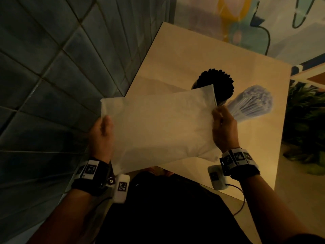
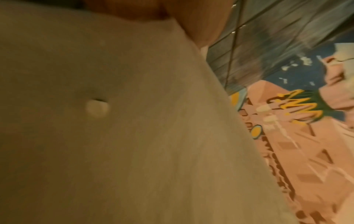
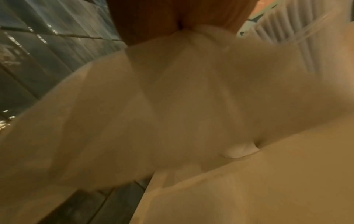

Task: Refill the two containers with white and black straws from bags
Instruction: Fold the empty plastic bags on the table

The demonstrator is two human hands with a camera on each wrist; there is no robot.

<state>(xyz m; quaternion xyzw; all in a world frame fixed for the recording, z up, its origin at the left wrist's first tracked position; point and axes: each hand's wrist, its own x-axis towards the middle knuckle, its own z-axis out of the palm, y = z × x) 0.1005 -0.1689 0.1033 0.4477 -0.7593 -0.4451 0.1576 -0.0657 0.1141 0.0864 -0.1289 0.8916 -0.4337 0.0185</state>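
I hold a flat white bag (image 1: 161, 124) spread above the near part of the table (image 1: 202, 59). My left hand (image 1: 102, 132) grips its left edge and my right hand (image 1: 225, 127) pinches its right edge near the top corner. Behind the bag stands a container packed with black straws (image 1: 219, 83), its lower part hidden by the bag. Right of it, a container of white straws (image 1: 253, 103) fans out. In the left wrist view the white bag (image 2: 114, 121) fills most of the picture. The right wrist view shows the bag (image 3: 172, 113) bunched under my fingers (image 3: 162, 16), with white straws (image 3: 287, 27) at upper right.
A dark tiled wall (image 1: 44, 67) runs along the left of the table. A painted mural (image 1: 246, 20) covers the wall behind it. A green plant (image 1: 306, 124) stands at the right.
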